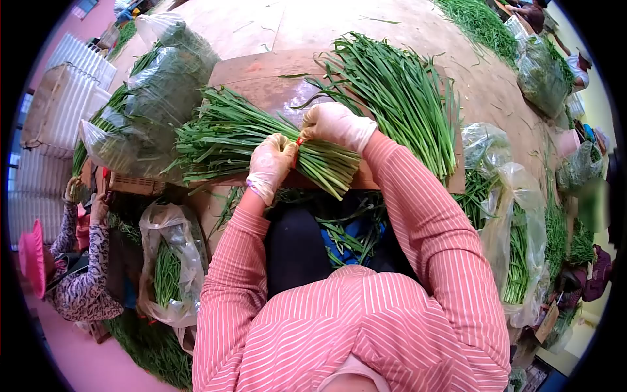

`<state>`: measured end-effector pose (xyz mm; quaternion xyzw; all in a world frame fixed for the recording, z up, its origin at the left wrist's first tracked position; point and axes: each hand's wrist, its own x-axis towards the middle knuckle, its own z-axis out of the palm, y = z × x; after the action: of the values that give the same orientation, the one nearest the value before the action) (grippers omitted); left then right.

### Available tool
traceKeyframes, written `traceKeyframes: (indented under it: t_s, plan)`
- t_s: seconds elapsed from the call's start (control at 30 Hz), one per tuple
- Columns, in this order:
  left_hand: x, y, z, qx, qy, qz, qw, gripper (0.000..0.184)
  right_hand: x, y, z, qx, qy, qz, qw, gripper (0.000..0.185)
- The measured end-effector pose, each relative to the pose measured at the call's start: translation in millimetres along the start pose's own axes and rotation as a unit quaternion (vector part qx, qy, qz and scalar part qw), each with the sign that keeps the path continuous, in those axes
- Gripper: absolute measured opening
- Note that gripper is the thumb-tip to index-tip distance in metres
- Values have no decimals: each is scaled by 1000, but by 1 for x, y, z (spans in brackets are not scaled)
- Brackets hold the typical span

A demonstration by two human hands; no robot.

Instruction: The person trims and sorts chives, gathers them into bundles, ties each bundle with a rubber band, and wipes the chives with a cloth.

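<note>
A bunch of garlic chives lies across the wooden board, leaf tips to the left and cut stems to the lower right. Around its stems runs a thin red tie. My left hand, in a pale thin glove, is closed on the tie at the bunch's near side. My right hand, gloved alike, pinches the tie from the far side; its fingertips partly hide it. Just right of my right hand, a larger pile of loose garlic chives rests on the board.
Clear plastic bags of greens stand at the left, lower left and right. Loose leaves lie on my lap. A co-worker in a pink hat works at far left, near stacked white foam boxes.
</note>
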<state>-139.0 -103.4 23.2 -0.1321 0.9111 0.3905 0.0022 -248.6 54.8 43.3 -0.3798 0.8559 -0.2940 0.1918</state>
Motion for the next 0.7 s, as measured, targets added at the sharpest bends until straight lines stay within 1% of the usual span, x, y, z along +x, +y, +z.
traceKeyframes:
  t_s: [0.03, 0.1, 0.13, 0.17, 0.2, 0.23, 0.27, 0.3, 0.33, 0.37, 0.4, 0.43, 0.47, 0.5, 0.53, 0.57, 0.6, 0.63, 0.67, 0.7]
  plan:
    - [0, -2, -1, -16, -13, -20, 1000, 22, 3, 0, 2, -1, 0, 1, 1000, 22]
    - [4, -15, 4, -27, -17, -18, 999, 24, 14, 2, 10, 50, -25, 78, 995, 28]
    - [5, -20, 4, -26, -19, -16, 999, 24, 21, 5, 16, 40, -21, 103, 994, 34]
    - [5, -19, 3, -30, -25, -22, 999, 26, 24, 5, 21, 42, -18, 106, 993, 34]
    - [4, -18, 1, -34, -33, -27, 999, 27, 26, 4, 24, 49, -39, 92, 994, 35]
    - [3, -15, -3, -39, -41, -52, 997, 29, 27, 5, 22, 52, -54, 85, 994, 36]
    - [4, -23, -3, -78, -48, -30, 995, 31, 18, -9, 13, 36, -43, 121, 991, 35]
    - [11, -27, -1, -109, -66, -54, 990, 30, 4, -28, 3, 16, -22, 170, 985, 35]
    - [2, 1, -9, -258, -104, -103, 955, 29, -5, -36, -4, 3, 5, 191, 982, 33]
    - [8, -5, -9, -240, -122, -117, 956, 26, -34, -58, -24, 49, 70, 248, 965, 34]
    - [13, -27, -4, -270, -129, -68, 952, 26, 14, -16, 23, -24, 40, 216, 975, 37]
    - [6, -10, -14, -234, -158, -89, 955, 24, 30, -4, 36, 14, 37, 246, 969, 40]
    - [13, -26, -11, -212, -161, -101, 959, 24, 16, -16, 22, 11, 41, 284, 958, 42]
    - [18, -31, -15, -186, -170, -83, 964, 22, 22, -7, 28, 18, 54, 310, 949, 41]
    - [21, -34, -21, -184, -199, -85, 959, 21, 34, 7, 47, 9, 96, 316, 944, 41]
    - [14, -17, -29, -137, -209, -95, 964, 20, 32, 18, 57, 0, 134, 322, 937, 42]
    - [14, -18, -32, -126, -227, -72, 963, 22, 7, 20, 53, -17, 170, 262, 950, 37]
    - [-2, 9, -38, -154, -246, -98, 952, 22, -30, 15, 41, -39, 206, 204, 956, 33]
    - [5, 3, -37, -140, -257, -91, 952, 23, -73, 6, 28, -75, 259, 171, 947, 31]
    - [8, -7, -35, -84, -253, 96, 959, 21, -102, 13, 31, -106, 331, 160, 924, 29]
